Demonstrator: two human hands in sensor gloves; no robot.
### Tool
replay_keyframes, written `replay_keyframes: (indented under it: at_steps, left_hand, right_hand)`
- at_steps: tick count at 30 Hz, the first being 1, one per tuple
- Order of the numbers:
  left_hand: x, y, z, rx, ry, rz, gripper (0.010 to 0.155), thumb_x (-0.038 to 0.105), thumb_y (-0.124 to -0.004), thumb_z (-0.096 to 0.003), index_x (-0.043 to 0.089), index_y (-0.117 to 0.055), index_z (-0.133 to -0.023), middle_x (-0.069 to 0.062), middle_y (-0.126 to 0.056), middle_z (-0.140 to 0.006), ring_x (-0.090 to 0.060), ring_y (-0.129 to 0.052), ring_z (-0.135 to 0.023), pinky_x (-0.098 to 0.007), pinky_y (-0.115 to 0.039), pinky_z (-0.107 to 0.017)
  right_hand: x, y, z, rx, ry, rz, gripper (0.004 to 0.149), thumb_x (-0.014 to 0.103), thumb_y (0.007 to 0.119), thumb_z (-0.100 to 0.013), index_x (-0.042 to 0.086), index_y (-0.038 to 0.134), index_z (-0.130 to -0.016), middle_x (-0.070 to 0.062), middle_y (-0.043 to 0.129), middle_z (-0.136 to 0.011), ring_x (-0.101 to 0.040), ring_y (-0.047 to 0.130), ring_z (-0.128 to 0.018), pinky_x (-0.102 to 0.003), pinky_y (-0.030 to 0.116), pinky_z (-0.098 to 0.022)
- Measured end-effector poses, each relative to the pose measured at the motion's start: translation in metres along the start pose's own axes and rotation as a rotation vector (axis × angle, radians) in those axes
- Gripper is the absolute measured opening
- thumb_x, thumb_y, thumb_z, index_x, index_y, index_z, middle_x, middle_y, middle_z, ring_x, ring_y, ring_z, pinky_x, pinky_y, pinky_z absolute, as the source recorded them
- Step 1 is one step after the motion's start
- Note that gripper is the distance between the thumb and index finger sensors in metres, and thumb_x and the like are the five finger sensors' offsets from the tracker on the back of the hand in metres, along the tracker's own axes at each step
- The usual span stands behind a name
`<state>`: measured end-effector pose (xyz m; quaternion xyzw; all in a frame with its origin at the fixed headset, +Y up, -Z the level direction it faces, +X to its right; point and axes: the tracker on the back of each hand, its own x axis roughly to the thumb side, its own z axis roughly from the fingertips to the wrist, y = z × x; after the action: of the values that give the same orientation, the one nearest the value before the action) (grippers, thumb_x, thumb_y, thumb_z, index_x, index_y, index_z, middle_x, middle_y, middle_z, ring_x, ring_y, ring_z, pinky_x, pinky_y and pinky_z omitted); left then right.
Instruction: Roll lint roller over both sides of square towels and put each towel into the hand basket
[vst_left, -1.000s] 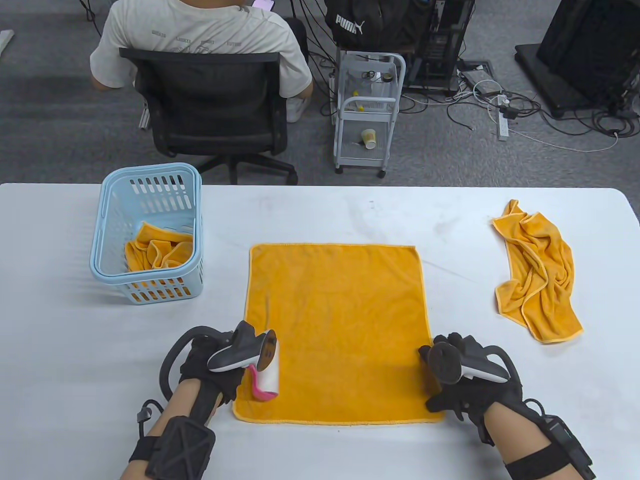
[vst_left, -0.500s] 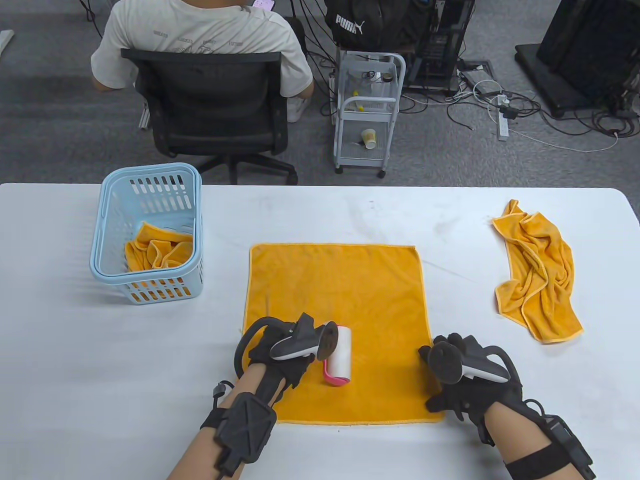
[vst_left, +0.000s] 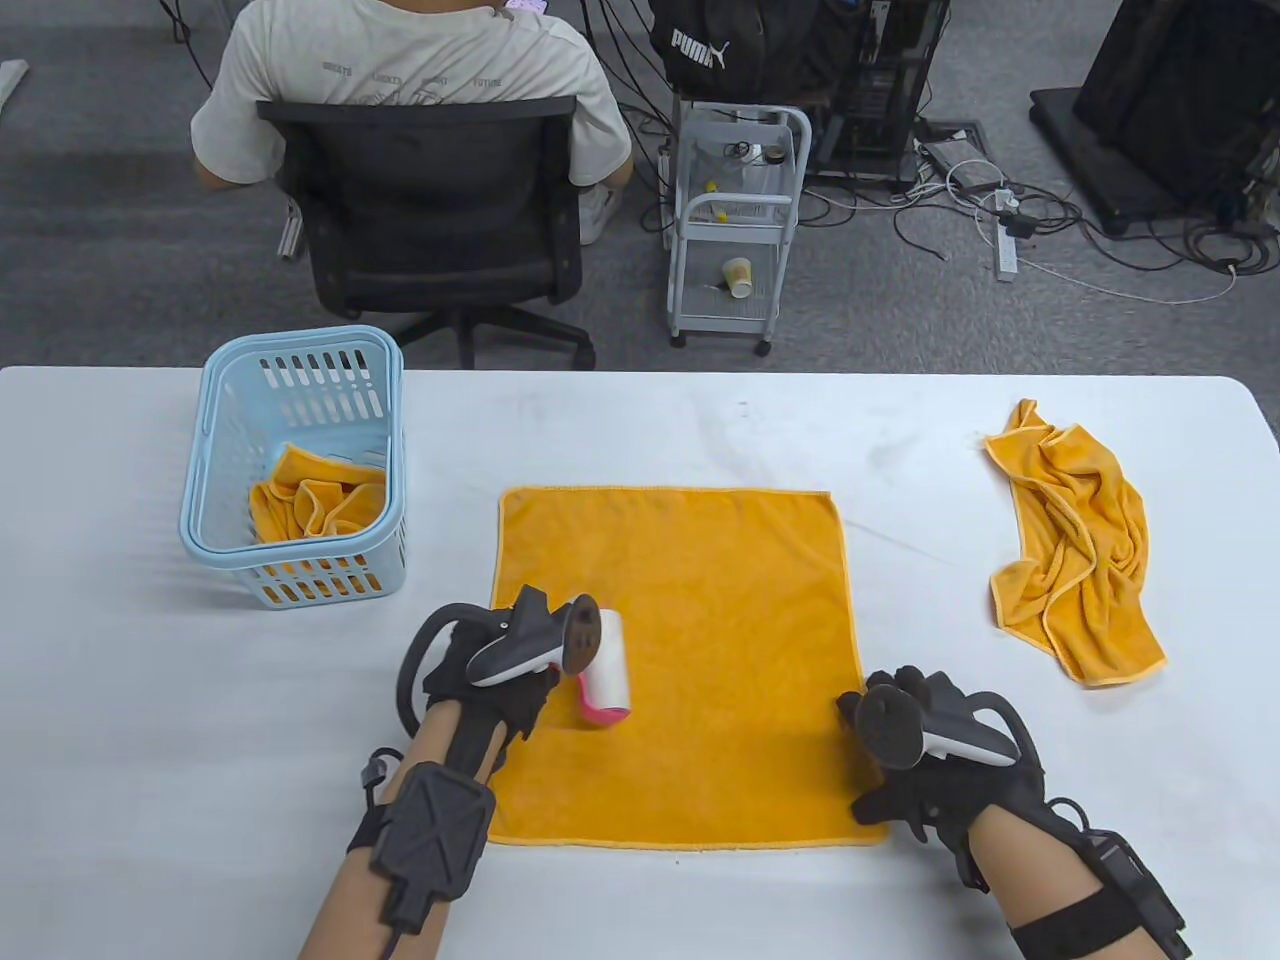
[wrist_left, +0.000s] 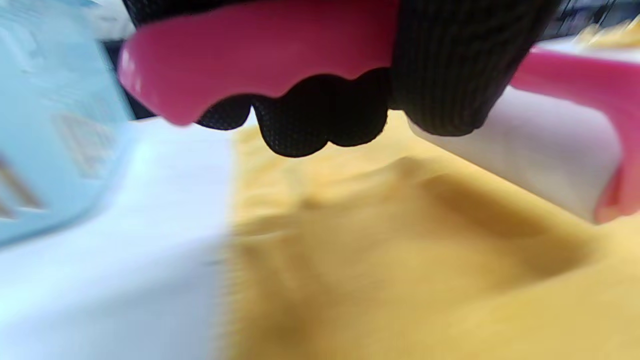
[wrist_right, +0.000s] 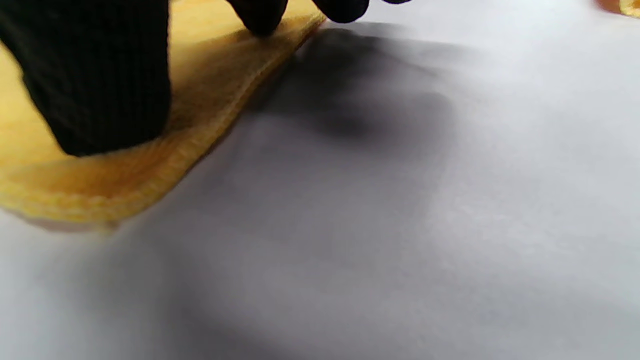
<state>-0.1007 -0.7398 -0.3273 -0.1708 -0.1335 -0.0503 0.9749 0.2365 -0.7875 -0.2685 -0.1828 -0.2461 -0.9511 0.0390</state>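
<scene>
left hand (vst_left: 490, 680) grips lint roller (vst_left: 605, 668) on flat towel (vst_left: 700, 600); right hand (vst_left: 915, 770) presses its corner, fingers straight | risk: tacky roll lifts or bunches cloth if pressure slackens

Flat towel (vst_left: 690, 640) at table (vst_left: 130, 760) ctr; basket (vst_left: 215, 480) far-left w/ towel inside (vst_left: 315, 500); crumpled towel (vst_left: 1080, 540) far-right; lint roller (vst_left: 608, 670) on flat towel, left part.

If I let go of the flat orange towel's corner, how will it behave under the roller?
The flat orange terry towel looks thin and floppy, so it would probably bunch or drag along. The crumpled orange towel shows how readily this cloth folds. The right hand pressing its near right corner likely stops that.
</scene>
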Motion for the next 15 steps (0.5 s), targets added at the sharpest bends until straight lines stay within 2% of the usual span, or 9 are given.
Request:
replay_keyframes:
  at_steps: [3, 6, 8, 11, 15]
  left_hand:
    - [0.023, -0.006, -0.016, 0.013, -0.051, 0.056, 0.059, 0.046, -0.080, -0.0473, 0.037, -0.058, -0.101, 0.009, -0.084, -0.092, -0.023, -0.093, -0.079, -0.054, -0.076, -0.067]
    - [0.033, -0.015, -0.027, 0.015, -0.037, 0.013, 0.059, 0.046, -0.079, -0.0477, 0.037, -0.056, -0.102, 0.008, -0.083, -0.092, -0.023, -0.093, -0.079, -0.054, -0.076, -0.067]
    - [0.028, -0.017, -0.028, 0.005, -0.009, -0.049, 0.057, 0.044, -0.080, -0.0484, 0.038, -0.057, -0.101, 0.009, -0.083, -0.092, -0.024, -0.093, -0.079, -0.055, -0.075, -0.067]
    - [0.011, -0.012, -0.020, -0.031, 0.088, -0.278, 0.054, 0.039, -0.082, -0.0489, 0.038, -0.061, -0.099, 0.009, -0.084, -0.091, -0.024, -0.094, -0.079, -0.056, -0.076, -0.067]
    - [-0.017, -0.003, -0.009, -0.082, 0.198, -0.472, 0.050, 0.035, -0.084, -0.0498, 0.039, -0.066, -0.096, 0.009, -0.085, -0.090, -0.025, -0.094, -0.080, -0.058, -0.074, -0.069]
  right_hand:
    - [0.000, 0.000, 0.000, 0.003, 0.000, -0.006, 0.103, 0.059, 0.090, -0.041, 0.018, 0.033, -0.115, -0.024, 0.028, -0.117, -0.054, 0.023, -0.104, -0.075, 0.038, -0.068]
    - [0.000, 0.000, 0.000, 0.002, -0.003, -0.004, 0.102, 0.059, 0.090, -0.041, 0.018, 0.033, -0.115, -0.024, 0.028, -0.117, -0.054, 0.023, -0.105, -0.075, 0.038, -0.069]
    - [0.000, 0.000, 0.000, 0.002, -0.003, -0.003, 0.102, 0.059, 0.090, -0.041, 0.018, 0.033, -0.115, -0.024, 0.028, -0.117, -0.054, 0.023, -0.105, -0.075, 0.038, -0.068]
    - [0.000, 0.000, 0.000, 0.003, -0.002, -0.006, 0.102, 0.059, 0.090, -0.041, 0.018, 0.033, -0.115, -0.024, 0.028, -0.117, -0.054, 0.023, -0.104, -0.075, 0.038, -0.068]
    - [0.000, 0.000, 0.000, 0.003, -0.001, -0.003, 0.102, 0.059, 0.090, -0.041, 0.018, 0.033, -0.115, -0.024, 0.028, -0.117, -0.054, 0.023, -0.104, -0.075, 0.038, -0.068]
